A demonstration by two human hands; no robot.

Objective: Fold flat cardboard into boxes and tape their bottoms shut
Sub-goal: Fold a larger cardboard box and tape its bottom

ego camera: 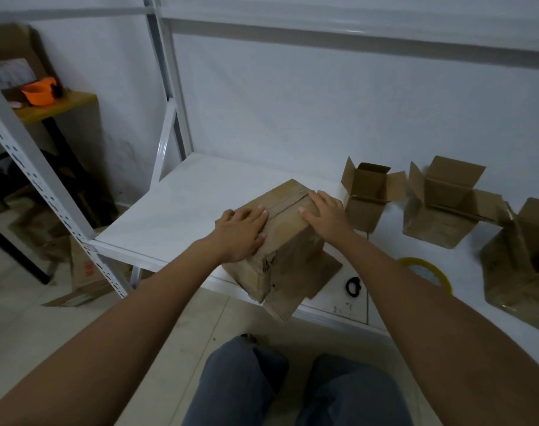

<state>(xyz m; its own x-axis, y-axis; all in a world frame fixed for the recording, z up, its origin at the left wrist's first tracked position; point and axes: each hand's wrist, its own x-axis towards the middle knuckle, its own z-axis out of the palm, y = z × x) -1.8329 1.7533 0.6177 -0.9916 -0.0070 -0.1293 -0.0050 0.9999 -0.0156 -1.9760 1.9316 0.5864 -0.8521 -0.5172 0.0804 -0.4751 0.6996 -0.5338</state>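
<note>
Resting under both hands (242,233): box (288,241)

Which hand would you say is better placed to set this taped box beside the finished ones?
Probably the right hand: it rests on the box nearest the open boxes; the left hand lies opposite.

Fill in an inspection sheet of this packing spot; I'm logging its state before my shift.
Surface: white shelf board, box overhangs its front edge.
Job's things: taped box upside down; three open boxes at right; tape roll.
Clutter: small black ring-shaped object.
Hands: left hand and right hand press flat either side of the taped seam.
Cables: nothing seen.
Surroundings: cardboard on floor; orange object on side table.
</note>
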